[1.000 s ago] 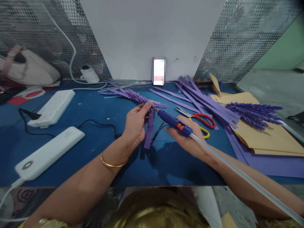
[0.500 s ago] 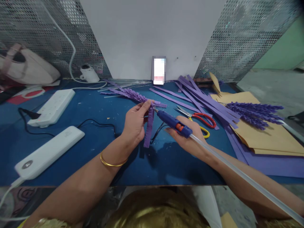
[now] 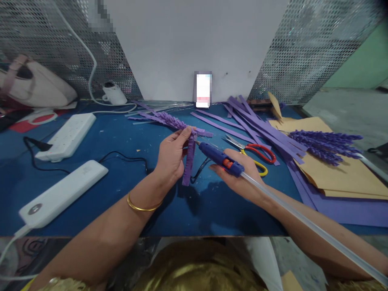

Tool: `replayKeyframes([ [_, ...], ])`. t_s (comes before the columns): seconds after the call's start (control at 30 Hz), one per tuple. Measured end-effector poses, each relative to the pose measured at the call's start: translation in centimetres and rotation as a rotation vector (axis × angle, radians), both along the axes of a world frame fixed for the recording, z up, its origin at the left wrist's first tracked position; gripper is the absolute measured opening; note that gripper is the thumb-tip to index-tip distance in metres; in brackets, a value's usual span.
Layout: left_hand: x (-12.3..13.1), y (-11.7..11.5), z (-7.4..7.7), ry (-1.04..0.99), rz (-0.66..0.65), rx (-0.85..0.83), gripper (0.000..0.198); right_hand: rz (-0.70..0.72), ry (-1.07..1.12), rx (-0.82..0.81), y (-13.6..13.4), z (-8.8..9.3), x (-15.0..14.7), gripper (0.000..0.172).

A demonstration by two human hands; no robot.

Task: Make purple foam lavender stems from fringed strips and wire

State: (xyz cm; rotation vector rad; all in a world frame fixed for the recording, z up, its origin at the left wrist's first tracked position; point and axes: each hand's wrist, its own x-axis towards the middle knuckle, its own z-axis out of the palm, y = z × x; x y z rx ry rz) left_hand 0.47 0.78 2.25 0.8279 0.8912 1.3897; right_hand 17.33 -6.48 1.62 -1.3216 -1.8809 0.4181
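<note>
My left hand [image 3: 172, 151] pinches a purple paper lavender stem [image 3: 171, 120] between thumb and fingers. From the pinch hangs a fringed purple strip [image 3: 188, 161], its lower end free above the table. My right hand [image 3: 239, 169] is wrapped round a blue glue gun [image 3: 218, 155] with an orange part. The gun's nozzle points left, close to the strip near my left fingertips; whether it touches I cannot tell. A long clear glue stick [image 3: 291, 208] runs out of the gun's back over my right forearm.
Scissors [image 3: 256, 151] with red and yellow handles lie beyond my right hand. Purple strips [image 3: 257, 125], brown paper [image 3: 339, 178] and finished purple flowers [image 3: 327, 145] lie right. Two white power strips [image 3: 68, 137] with cords are left. A lit phone [image 3: 203, 89] leans on the back board.
The glue gun has shifted slightly left and up in my right hand. The hanging strip's lower end has swung a little left. My left hand keeps its pinch.
</note>
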Motion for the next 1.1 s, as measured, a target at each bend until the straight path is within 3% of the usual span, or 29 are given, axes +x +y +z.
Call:
replayKeyframes([
  [1.1,-0.1,0.35,0.07,-0.018,0.023,-0.01,0.026,0.04,-0.057,-0.002,-0.08,-0.21,-0.02,0.033],
])
